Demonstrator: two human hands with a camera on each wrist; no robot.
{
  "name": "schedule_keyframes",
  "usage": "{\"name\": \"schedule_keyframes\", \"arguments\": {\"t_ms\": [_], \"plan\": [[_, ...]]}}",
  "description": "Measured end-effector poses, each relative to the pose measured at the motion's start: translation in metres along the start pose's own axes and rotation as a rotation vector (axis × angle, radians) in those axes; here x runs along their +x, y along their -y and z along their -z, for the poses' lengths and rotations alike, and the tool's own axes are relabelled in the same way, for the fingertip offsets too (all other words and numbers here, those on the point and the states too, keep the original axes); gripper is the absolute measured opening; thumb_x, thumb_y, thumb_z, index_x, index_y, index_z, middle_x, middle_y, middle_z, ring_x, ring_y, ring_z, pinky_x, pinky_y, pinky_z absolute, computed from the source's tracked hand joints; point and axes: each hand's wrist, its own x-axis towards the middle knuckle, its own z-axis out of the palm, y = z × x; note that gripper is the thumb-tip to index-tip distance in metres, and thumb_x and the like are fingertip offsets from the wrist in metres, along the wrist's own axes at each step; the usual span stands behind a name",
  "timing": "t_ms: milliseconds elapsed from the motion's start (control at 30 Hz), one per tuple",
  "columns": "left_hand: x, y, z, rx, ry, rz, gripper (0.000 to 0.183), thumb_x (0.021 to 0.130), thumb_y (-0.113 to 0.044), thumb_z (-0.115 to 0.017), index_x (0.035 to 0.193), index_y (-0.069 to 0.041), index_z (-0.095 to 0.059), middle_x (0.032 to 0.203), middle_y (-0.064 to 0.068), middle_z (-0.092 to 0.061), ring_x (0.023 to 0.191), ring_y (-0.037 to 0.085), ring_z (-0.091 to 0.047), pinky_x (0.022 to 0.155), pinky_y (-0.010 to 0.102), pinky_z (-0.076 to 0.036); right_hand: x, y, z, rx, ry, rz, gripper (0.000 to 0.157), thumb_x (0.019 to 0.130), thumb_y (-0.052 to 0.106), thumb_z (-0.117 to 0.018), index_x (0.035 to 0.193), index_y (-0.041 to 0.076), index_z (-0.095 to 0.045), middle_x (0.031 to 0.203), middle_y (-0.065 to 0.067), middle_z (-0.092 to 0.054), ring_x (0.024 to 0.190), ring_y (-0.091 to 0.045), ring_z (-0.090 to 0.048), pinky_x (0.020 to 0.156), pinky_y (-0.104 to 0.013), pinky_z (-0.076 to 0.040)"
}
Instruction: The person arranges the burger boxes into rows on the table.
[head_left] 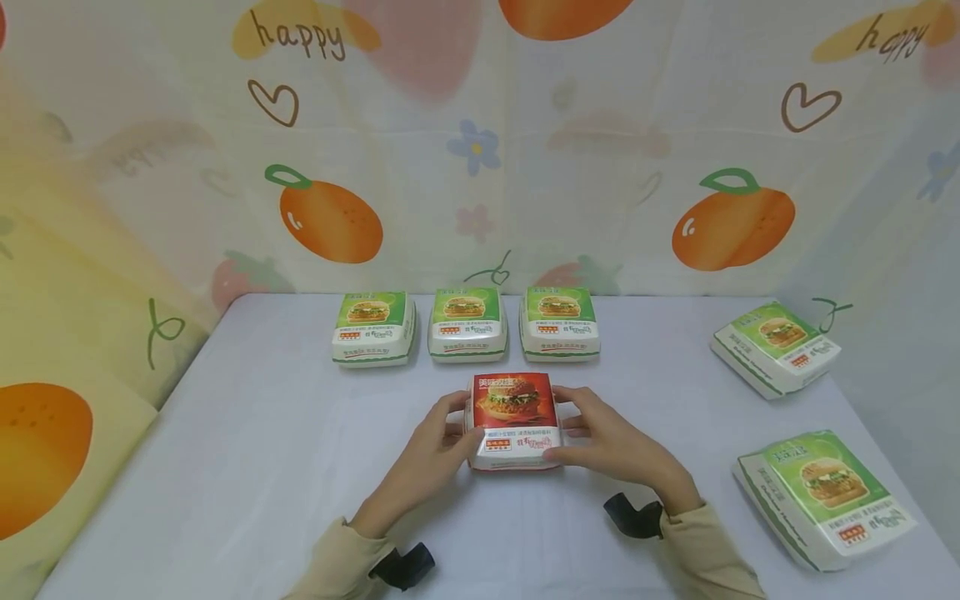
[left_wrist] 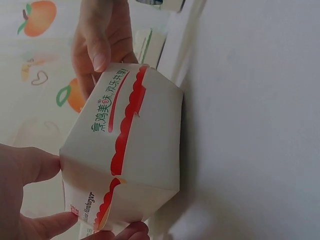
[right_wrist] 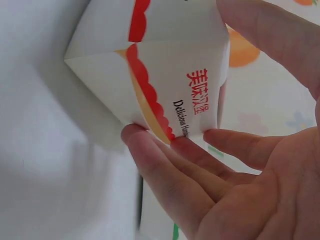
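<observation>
A red-topped hamburger box with a burger picture and white lower part is held between both hands in the middle of the table. My left hand grips its left side, thumb at the near corner and fingers along the side. On the opposite side my right hand holds it the same way, its fingertips against the side printed in red characters. The box's lid looks closed, with a red scalloped band along its seam. Whether its base touches the table cannot be told.
Behind it, three green hamburger boxes stand in a row near the back edge. Two more green boxes, one farther back and one nearer, sit turned at the right edge. A patterned cloth hangs behind the white table.
</observation>
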Motion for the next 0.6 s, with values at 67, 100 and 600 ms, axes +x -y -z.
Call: {"name": "schedule_keyframes", "arguments": {"t_ms": [67, 100, 600], "plan": [[-0.002, 0.002, 0.003, 0.003, -0.016, 0.012, 0.058, 0.097, -0.031, -0.063, 0.148, -0.016, -0.040, 0.149, 0.008, -0.047, 0.122, 0.029, -0.058, 0.094, 0.045, -0.055, 0.002, 0.001, -0.004, -0.002, 0.004, 0.017, 0.090, 0.083, 0.035, -0.080, 0.153, 0.007, -0.031, 0.156, -0.017, -0.034, 0.129, -0.040, -0.053, 0.103, -0.049, -0.051], [-0.003, 0.003, 0.005, 0.003, -0.023, 0.017, 0.057, 0.097, -0.030, -0.063, 0.148, -0.016, -0.040, 0.149, 0.008, -0.047, 0.122, 0.029, -0.058, 0.094, 0.045, -0.055, 0.004, 0.001, -0.006, 0.002, 0.007, 0.026, 0.089, 0.083, 0.033, -0.080, 0.152, 0.007, -0.031, 0.155, -0.016, -0.034, 0.129, -0.039, -0.054, 0.103, -0.048, -0.051], [-0.013, 0.013, 0.033, 0.043, -0.080, 0.075, 0.059, 0.097, -0.035, -0.062, 0.148, -0.017, -0.039, 0.152, 0.011, -0.044, 0.125, 0.031, -0.058, 0.099, 0.047, -0.054, 0.022, 0.012, -0.031, 0.035, 0.039, 0.102, 0.090, 0.081, 0.027, -0.082, 0.153, 0.007, -0.032, 0.154, -0.012, -0.037, 0.125, -0.031, -0.056, 0.105, -0.044, -0.050]]}}
